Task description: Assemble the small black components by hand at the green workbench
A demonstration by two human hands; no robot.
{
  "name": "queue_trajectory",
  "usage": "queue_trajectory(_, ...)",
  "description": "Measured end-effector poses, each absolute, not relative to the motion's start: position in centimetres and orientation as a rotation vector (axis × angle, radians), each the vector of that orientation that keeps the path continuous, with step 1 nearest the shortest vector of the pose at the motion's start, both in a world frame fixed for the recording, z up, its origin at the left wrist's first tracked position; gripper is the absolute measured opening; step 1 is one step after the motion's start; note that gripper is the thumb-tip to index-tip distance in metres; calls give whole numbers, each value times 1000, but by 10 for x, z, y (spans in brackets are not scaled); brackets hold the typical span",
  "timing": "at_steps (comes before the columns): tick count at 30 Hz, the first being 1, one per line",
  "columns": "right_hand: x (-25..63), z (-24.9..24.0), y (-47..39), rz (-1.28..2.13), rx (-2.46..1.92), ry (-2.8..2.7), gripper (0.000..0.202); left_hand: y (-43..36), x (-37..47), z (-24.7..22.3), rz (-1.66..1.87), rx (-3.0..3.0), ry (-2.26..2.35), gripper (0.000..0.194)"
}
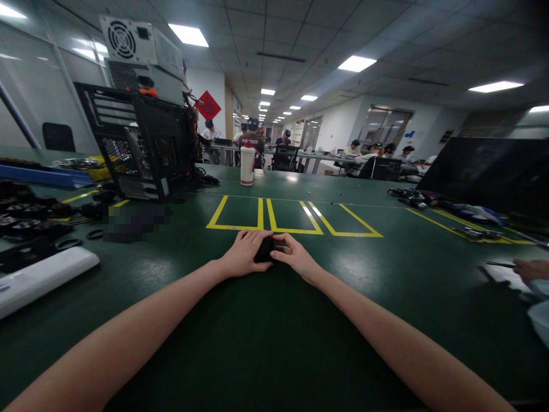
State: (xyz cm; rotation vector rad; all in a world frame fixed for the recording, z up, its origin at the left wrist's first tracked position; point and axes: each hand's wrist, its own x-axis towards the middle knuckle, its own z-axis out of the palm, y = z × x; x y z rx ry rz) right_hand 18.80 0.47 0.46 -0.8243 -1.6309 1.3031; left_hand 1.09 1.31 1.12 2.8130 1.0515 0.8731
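Note:
A small black object (264, 250) is between my two hands on the green table (274, 332); its kind cannot be made out. My left hand (244, 253) is wrapped over its left side, fingers across the top and thumb at the near edge. From the right, my right hand (298, 260) has its thumb and bent fingertips against the object's side. Much of the object is hidden under the left fingers. Just beyond my hands, yellow tape (295, 231) outlines several shapes on the table.
A black computer case (148, 143) with power supplies (141, 43) on top stands back left. A white bottle (247, 166) is at the far middle. A long white device (47, 277) lies left. At right, another person's hand (532, 270) holds a pen over paper; a dark panel (484, 177) stands behind.

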Motion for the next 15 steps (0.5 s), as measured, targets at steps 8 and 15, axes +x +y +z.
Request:
queue_trajectory(8,184,6,0,1272,-785,-1586,25,13,10,11,881,2817,1031,65)
queue_trajectory(15,186,3,5,1224,-826,-1617,31,14,12,11,884,2820,1047,66)
